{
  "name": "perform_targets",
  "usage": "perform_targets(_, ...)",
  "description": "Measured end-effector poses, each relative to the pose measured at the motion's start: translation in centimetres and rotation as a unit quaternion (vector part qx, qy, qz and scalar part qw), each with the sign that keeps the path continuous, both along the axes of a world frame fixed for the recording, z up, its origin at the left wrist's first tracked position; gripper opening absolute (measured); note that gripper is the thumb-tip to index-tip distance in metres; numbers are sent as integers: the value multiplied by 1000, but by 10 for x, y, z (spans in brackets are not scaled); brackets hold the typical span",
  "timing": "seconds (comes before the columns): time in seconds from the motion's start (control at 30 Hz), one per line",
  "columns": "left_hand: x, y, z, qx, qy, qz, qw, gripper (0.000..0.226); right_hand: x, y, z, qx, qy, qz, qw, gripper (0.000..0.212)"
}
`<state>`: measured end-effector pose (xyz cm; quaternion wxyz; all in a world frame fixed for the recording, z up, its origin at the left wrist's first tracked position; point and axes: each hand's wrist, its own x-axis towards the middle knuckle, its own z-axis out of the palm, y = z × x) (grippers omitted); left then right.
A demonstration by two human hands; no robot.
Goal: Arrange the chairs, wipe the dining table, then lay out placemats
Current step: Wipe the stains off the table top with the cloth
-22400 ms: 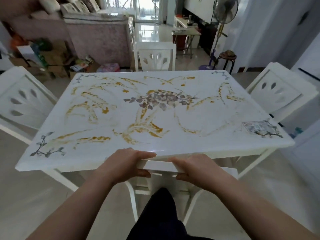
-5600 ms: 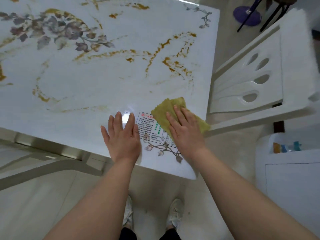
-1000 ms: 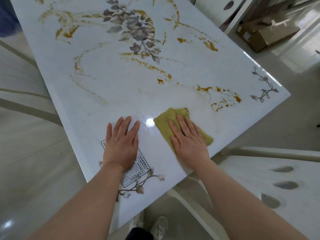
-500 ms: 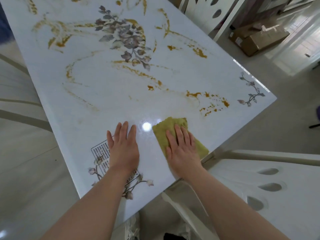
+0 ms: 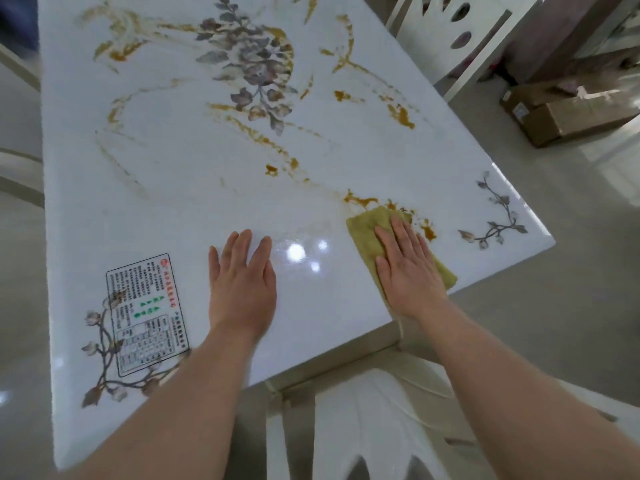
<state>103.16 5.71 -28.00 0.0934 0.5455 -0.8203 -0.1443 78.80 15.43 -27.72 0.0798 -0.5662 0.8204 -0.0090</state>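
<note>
The white dining table (image 5: pixel 194 188) has a glossy top with a printed flower and gold swirls. A folded yellow-green cloth (image 5: pixel 365 225) lies near the table's near edge, toward the right corner. My right hand (image 5: pixel 407 268) presses flat on the cloth, fingers together. My left hand (image 5: pixel 242 282) rests palm-down on the bare tabletop to the left of it, fingers slightly spread, holding nothing. A white chair (image 5: pixel 374 424) with cut-out slots stands tucked under the near edge below my arms. No placemats are in view.
A printed sticker label (image 5: pixel 147 313) sits on the near left corner. A second white chair (image 5: pixel 450 32) stands at the table's far right side. A cardboard box (image 5: pixel 568 112) lies on the tiled floor to the right.
My right hand has slid the cloth rightward along the near edge toward the corner with the vine print. My left hand has moved right too, off the sticker label.
</note>
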Motion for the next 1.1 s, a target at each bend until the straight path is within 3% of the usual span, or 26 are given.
perform_targets(0.17, -2, 1, -2, -10, -10, 6, 1000, 46, 10, -16, -8, 15, 23, -41, 999, 64)
perform_targets(0.37, -3, -1, -3, -11, 2, 17, 1000, 45, 63, -54, -4, 3, -3, 106, 994, 60)
perform_targets(0.53, -2, -3, -5, -28, 12, 13, 999, 50, 52, -94, -1, -2, -18, 146, 989, 55)
perform_targets(0.8, 0, -2, -6, -19, 3, 19, 1000, 48, -33, -98, -2, -10, -11, 10, 1000, 56)
perform_targets(0.97, -1, -1, -5, -17, -9, 15, 1000, 53, -2, -76, -4, -19, -13, -99, 995, 57)
perform_targets(1.1, -2, -1, -3, -10, -20, 14, 1000, 54, 47, -63, -3, -21, -20, -36, 999, 60)
